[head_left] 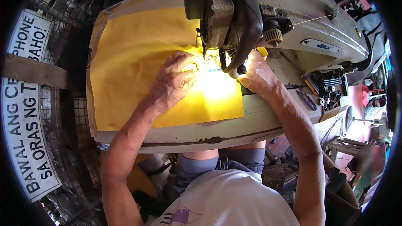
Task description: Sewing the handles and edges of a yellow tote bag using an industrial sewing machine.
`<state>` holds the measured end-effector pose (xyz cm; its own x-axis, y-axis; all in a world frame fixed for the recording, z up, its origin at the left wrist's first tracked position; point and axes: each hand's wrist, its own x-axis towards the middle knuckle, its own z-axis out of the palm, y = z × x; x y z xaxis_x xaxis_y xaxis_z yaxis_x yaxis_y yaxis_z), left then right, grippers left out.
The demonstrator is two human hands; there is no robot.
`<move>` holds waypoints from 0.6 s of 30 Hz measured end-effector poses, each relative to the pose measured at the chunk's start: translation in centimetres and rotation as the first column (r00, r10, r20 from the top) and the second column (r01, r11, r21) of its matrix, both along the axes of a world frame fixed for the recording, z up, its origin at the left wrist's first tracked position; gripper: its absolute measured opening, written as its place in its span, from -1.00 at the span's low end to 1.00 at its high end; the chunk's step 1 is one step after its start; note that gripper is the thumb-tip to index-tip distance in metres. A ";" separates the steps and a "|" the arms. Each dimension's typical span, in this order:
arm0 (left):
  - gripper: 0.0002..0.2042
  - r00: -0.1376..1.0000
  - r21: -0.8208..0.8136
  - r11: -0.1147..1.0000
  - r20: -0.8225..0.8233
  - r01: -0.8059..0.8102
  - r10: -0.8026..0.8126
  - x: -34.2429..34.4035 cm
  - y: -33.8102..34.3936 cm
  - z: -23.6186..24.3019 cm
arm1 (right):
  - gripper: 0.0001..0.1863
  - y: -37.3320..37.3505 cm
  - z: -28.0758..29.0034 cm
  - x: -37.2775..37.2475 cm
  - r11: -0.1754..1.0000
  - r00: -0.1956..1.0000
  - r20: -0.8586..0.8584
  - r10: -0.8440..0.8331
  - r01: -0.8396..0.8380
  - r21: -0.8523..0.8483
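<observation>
I see one sheet of yellow fabric [138, 62], flat and smooth, spread over the sewing table [201, 136] and reaching under the head of the one sewing machine [268, 12]. Beside the needle, glare washes the cloth nearly white. My left hand [173, 79] lies palm down on the fabric left of the needle, fingers curled, pressing it. My right hand [257, 75] rests just right of the needle; the machine head hides its fingers, so I cannot tell its grip. Small tools [322, 88] lie right of the machine, too cluttered to count.
</observation>
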<state>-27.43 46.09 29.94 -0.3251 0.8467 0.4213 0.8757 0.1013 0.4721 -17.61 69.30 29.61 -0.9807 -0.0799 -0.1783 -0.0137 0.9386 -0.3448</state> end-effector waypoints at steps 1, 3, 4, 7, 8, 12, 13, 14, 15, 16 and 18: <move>-0.86 1.000 0.002 1.000 0.001 0.005 -0.005 0.0 0.0 0.0 | -0.57 -0.1 0.0 0.1 0.999 1.000 -0.017 0.003 -0.002 0.035; -0.86 1.000 0.002 1.000 0.001 0.013 -0.013 -0.1 0.0 -0.1 | -0.57 -0.2 0.2 0.3 0.998 0.999 -0.036 0.004 -0.001 0.069; -0.86 1.000 0.029 0.999 -0.003 0.017 -0.017 -0.1 0.1 -0.1 | -0.56 -0.3 0.3 0.5 1.000 0.996 -0.081 -0.024 0.024 0.004; -0.86 1.000 0.047 0.999 -0.002 0.017 -0.017 -0.1 0.3 -0.3 | -0.53 -0.2 0.6 0.7 0.993 0.994 -0.077 -0.081 0.073 -0.093; -0.85 1.000 0.047 0.999 -0.003 0.008 -0.008 -0.1 0.3 -0.3 | -0.52 -0.2 0.7 0.6 0.985 0.995 -0.022 -0.093 0.089 -0.147; -0.83 0.999 0.023 1.000 0.053 0.009 -0.010 -0.1 0.2 -0.3 | -0.43 0.3 0.4 0.1 0.996 0.996 0.086 0.024 -0.017 -0.084; -0.83 0.998 0.007 1.000 0.067 0.006 -0.007 -0.1 0.2 -0.3 | -0.46 0.5 0.3 0.1 0.999 1.000 0.009 0.026 -0.026 -0.038; -0.83 0.997 -0.009 1.000 0.081 0.004 -0.003 -0.1 0.2 -0.3 | -0.61 0.7 0.1 -0.1 0.986 0.953 -0.261 0.153 -0.164 -0.019; -0.83 0.997 -0.017 1.000 0.076 0.005 -0.004 -0.1 0.3 -0.3 | -0.76 0.9 0.0 -0.2 0.960 0.795 -0.542 0.273 -0.263 0.098; -0.82 0.998 -0.020 1.000 0.062 0.008 -0.007 -0.1 0.3 -0.3 | -0.89 1.2 -0.1 -0.3 0.935 0.568 -0.746 0.349 -0.260 0.240; -0.82 0.999 -0.027 0.999 0.042 0.018 -0.016 -0.3 0.5 -0.2 | -0.91 1.7 -0.3 -0.2 0.912 0.627 -0.671 0.396 -0.355 0.207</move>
<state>-27.71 46.58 29.75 -0.3276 0.8633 0.3839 0.8567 0.1001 0.5059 -17.85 70.96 29.33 -0.7097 -0.4810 0.5147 -0.5814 0.8125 -0.0424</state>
